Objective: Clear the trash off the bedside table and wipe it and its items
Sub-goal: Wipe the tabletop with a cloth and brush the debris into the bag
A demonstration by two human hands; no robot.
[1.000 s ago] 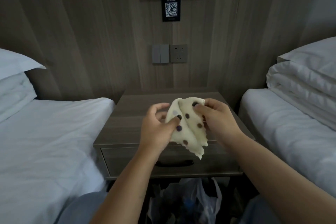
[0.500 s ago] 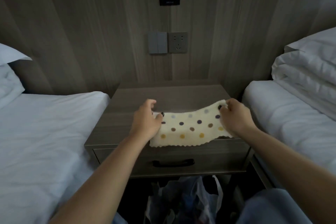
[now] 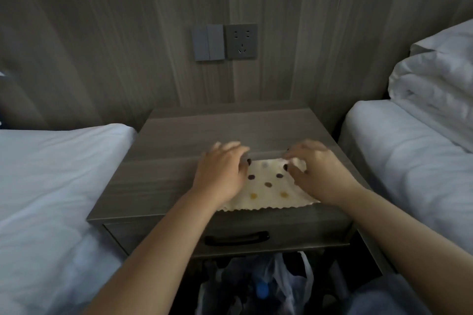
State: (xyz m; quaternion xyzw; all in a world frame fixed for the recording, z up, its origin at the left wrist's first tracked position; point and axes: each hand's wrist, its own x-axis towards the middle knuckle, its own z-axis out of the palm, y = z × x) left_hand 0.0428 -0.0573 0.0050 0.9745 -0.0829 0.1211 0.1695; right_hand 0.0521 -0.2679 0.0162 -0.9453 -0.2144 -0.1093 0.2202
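Polka-dot cloth [image 3: 268,186] lay on the front half of the bedside table [image 3: 158,176], both hands on it.

The cloth's scalloped near edge sat just behind the table's 6 o'clock lip, its long axis running 9 to 3 o'clock; bare wood lay open toward 12 o'clock up to the wall and toward 9 o'clock up to the left bed [image 3: 56,186]. The right bed [image 3: 409,161] closed in at 3 o'clock. The left hand [image 3: 221,174] rested palm down on the cloth's left end, fingers curled at its far edge. The right hand [image 3: 317,174] pinched the bunched far right corner. The drawer handle [image 3: 236,238] sat at 6 o'clock, a plastic bag [image 3: 286,286] beneath.
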